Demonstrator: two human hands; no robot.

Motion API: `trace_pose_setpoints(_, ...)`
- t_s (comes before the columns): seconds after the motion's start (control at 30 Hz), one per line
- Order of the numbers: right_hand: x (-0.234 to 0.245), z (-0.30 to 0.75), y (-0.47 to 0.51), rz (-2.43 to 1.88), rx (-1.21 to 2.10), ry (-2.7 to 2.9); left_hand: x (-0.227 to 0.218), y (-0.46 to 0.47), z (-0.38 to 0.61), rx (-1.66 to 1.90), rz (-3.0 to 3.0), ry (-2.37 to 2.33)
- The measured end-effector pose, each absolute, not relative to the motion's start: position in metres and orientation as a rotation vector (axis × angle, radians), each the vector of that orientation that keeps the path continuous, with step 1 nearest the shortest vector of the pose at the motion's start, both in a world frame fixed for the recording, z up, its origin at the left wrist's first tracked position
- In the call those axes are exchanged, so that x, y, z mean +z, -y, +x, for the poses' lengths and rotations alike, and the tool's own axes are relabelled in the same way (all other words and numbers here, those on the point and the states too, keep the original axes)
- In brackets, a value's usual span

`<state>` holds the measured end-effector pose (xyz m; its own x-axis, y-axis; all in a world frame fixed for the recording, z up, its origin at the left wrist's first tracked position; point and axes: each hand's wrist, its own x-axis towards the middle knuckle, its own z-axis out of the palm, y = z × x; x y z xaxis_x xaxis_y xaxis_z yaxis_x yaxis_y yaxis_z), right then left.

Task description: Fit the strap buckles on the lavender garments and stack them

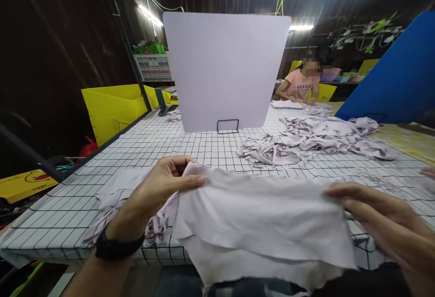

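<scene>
A pale lilac piece of cloth point(258, 215) is stretched between my two hands over the near edge of the gridded table point(190, 147). My left hand point(163, 186), with a black band on its wrist, pinches the cloth's upper left corner between thumb and fingers. My right hand point(377, 211) grips the cloth's right edge, fingers pressed on top of it. The cloth's lower part hangs down past the table edge. Under my left hand lies a flat stack of similar cloth pieces point(115, 197).
A heap of the same lilac cloth pieces point(316, 138) lies at the right middle of the table. A white upright panel point(226, 70) stands at the table's centre back. A blue board point(397, 79) leans at right. Yellow bins point(112, 106) stand left. A person in pink point(301, 86) sits beyond.
</scene>
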<state>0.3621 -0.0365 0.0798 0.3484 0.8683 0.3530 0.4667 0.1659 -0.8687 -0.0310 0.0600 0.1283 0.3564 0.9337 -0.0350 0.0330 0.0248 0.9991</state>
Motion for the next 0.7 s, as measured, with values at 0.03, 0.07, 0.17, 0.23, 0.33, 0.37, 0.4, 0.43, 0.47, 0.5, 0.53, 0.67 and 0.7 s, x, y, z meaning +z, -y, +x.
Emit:
trace_pose_setpoints(0.03, 0.072, 0.363, 0.021, -1.484, 0.51, 1.346, 0.117, -0.071, -0.025, 0.907, 1.368, -1.015)
trace_pose_setpoints(0.07, 0.063, 0.363, 0.004, -1.509, 0.57, 1.411, 0.103, -0.084, -0.018, 0.915, 1.377, -1.064)
trace_pose_setpoints(0.17, 0.03, 0.362, -0.045, -1.723, 0.594, 1.493, 0.054, -0.122, 0.009, 0.898, 1.396, -1.278)
trace_pose_setpoints(0.23, 0.008, 0.362, -0.067, -1.841, 0.535, 1.455, 0.022, -0.14, 0.026, 0.851, 1.4, -1.452)
trace_pose_setpoints(0.33, -0.013, 0.363, -0.082, -1.919, 0.461, 1.423, -0.011, -0.153, 0.038, 0.831, 1.382, -1.562)
trace_pose_setpoints(0.37, -0.016, 0.364, -0.085, -1.936, 0.45, 1.428, -0.017, -0.155, 0.039, 0.835, 1.378, -1.575)
trace_pose_setpoints(0.4, -0.018, 0.364, -0.087, -1.951, 0.444, 1.438, -0.02, -0.155, 0.038, 0.838, 1.376, -1.58)
trace_pose_setpoints(0.43, -0.019, 0.364, -0.09, -1.963, 0.444, 1.451, -0.022, -0.156, 0.037, 0.84, 1.372, -1.58)
trace_pose_setpoints(0.47, -0.019, 0.363, -0.093, -1.974, 0.448, 1.466, -0.023, -0.156, 0.035, 0.84, 1.367, -1.577)
trace_pose_setpoints(0.5, -0.019, 0.362, -0.097, -1.982, 0.456, 1.481, -0.024, -0.156, 0.034, 0.842, 1.361, -1.571)
trace_pose_setpoints(0.53, -0.019, 0.361, -0.1, -1.987, 0.466, 1.496, -0.024, -0.156, 0.033, 0.847, 1.353, -1.565)
trace_pose_setpoints(0.67, -0.02, 0.358, -0.107, -1.968, 0.531, 1.508, -0.024, -0.155, 0.031, 0.898, 1.315, -1.537)
trace_pose_setpoints(0.7, -0.019, 0.359, -0.106, -1.956, 0.553, 1.488, -0.023, -0.154, 0.03, 0.911, 1.305, -1.527)
